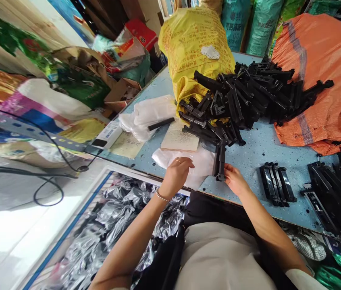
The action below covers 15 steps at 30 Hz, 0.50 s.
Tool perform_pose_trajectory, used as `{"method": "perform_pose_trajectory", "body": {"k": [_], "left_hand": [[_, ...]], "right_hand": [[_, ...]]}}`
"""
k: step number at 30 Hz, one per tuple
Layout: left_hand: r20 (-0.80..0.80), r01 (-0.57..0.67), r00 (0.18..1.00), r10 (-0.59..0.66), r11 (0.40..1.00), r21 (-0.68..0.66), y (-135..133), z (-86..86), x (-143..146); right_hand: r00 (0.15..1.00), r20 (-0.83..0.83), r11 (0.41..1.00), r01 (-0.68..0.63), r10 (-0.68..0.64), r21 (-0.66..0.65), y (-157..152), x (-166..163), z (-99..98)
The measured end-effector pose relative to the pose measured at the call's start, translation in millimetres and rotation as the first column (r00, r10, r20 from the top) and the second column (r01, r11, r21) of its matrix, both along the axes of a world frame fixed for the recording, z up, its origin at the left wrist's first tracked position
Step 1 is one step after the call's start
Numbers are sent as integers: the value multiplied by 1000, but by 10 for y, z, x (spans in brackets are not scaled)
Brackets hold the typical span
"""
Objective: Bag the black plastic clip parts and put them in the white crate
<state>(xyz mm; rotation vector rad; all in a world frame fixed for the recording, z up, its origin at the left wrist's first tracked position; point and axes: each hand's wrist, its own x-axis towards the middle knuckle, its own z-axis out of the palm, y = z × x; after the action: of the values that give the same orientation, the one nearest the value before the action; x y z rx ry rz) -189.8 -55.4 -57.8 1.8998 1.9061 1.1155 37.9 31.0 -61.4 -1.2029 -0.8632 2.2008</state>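
My right hand (233, 177) has its fingers closed at the near end of a black plastic part (219, 159), which stands out lengthwise from the table's front side. My left hand (177, 174), with a beaded bracelet at the wrist, is above a stack of clear plastic bags (202, 161). Its fingers are curled together, and whether they pinch a bag is hidden. Just beyond lies a worn square block (180, 137). A large heap of similar black plastic parts (249, 92) spreads behind it. To the right, several parts lie side by side in a small group (277, 184).
A yellow sack (197, 40) and an orange sack (324, 60) flank the heap. More black parts (336, 189) pile at the right edge. Wrapped plastic (155, 110) and a white power strip (107, 135) lie left. Below the blue table (249, 155) is a crate of bagged parts (107, 221).
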Motion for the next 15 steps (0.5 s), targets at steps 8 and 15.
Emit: {"method": "perform_pose_trajectory", "body": {"k": [8, 15], "left_hand": [[-83, 51, 995, -50, 999, 9, 85, -49, 150], [-157, 213, 968, -198, 973, 88, -65, 116, 208]], "right_hand": [[992, -58, 986, -120, 114, -113, -411, 595, 116], [961, -225, 897, -237, 160, -373, -503, 178, -23]]}}
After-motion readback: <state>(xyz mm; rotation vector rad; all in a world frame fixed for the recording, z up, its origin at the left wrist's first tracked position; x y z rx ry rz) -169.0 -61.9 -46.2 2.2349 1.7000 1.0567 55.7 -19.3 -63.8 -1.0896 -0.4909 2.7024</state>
